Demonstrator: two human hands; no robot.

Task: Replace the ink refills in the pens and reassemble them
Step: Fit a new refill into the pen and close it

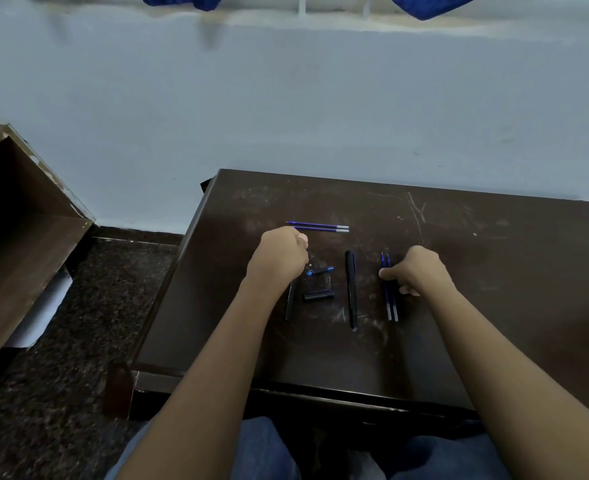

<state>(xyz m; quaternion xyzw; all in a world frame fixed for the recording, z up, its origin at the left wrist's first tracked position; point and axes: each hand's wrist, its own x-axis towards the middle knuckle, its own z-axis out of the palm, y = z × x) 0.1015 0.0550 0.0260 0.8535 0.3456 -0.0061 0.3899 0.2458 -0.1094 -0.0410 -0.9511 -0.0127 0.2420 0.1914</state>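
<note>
On the dark table (pixel 459 237) two blue refills (pixel 324 226) lie side by side at the back. My left hand (pixel 279 256) is curled into a fist at their left end, and its fingers cover the tip of the nearer one. Below that hand lie a black barrel (pixel 289 306), a blue-tipped front piece (pixel 319 270) and a black cap (pixel 318 295). A whole black pen (pixel 351 289) lies in the middle. To its right, my right hand (pixel 414 271) pinches two more blue refills (pixel 391 303) with thumb and fingers.
An open brown cabinet (pixel 26 220) stands on the left with something green inside. The table's left edge (pixel 168 271) drops to a dark speckled floor. The table's far edge meets a pale wall. My knees are under the near edge.
</note>
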